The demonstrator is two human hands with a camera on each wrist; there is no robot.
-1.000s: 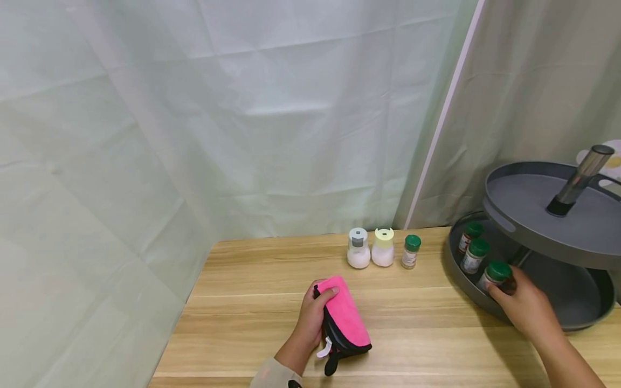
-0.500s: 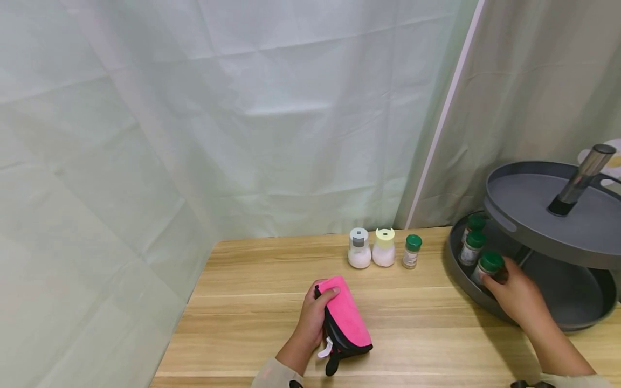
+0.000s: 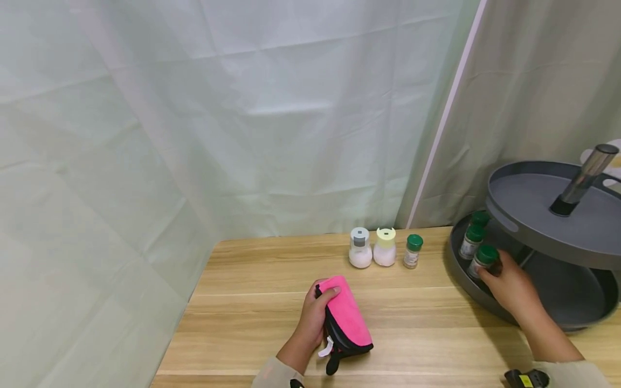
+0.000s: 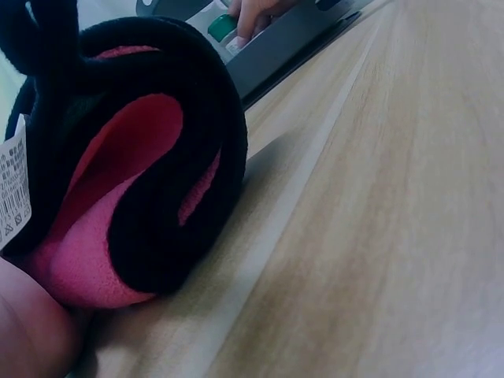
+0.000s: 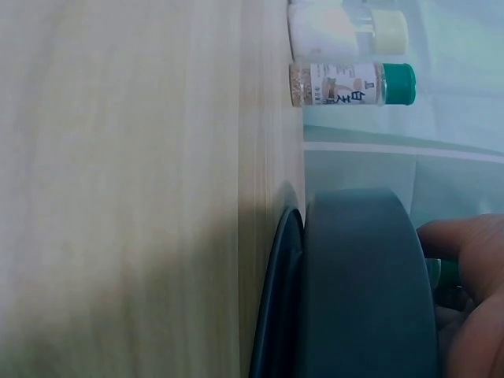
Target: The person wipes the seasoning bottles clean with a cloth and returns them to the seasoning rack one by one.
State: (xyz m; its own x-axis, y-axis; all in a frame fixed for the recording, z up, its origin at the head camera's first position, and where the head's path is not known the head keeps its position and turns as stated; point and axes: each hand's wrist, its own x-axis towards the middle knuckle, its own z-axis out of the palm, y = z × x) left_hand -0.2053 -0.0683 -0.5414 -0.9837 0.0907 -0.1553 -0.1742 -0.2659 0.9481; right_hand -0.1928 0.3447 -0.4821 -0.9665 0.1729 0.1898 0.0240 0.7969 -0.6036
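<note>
In the head view my left hand (image 3: 312,315) grips a folded pink cloth (image 3: 346,312) with black edging, a black loop and a white tag, on the wooden table. The left wrist view shows the rolled end of the cloth (image 4: 177,236) close up. At right, my right hand (image 3: 514,285) pinches a green-lidded spice jar (image 3: 482,260) inside the lower tier (image 3: 572,302) of a dark grey two-tier round tray. Just behind it stand a second green-lidded jar (image 3: 470,242) and a third jar (image 3: 479,218), partly hidden.
Toward the table's back edge stand a grey-topped white shaker (image 3: 360,250), a yellow-topped shaker (image 3: 385,249) and another green-lidded spice jar (image 3: 413,252). The upper tier (image 3: 538,199), with a metal post (image 3: 587,178), overhangs the lower one. A pale curtain (image 3: 301,118) hangs behind.
My right hand and its jar have moved back and slightly left within the lower tier. The other two jars there have shifted backward too. My left hand and the cloth stay put.
</note>
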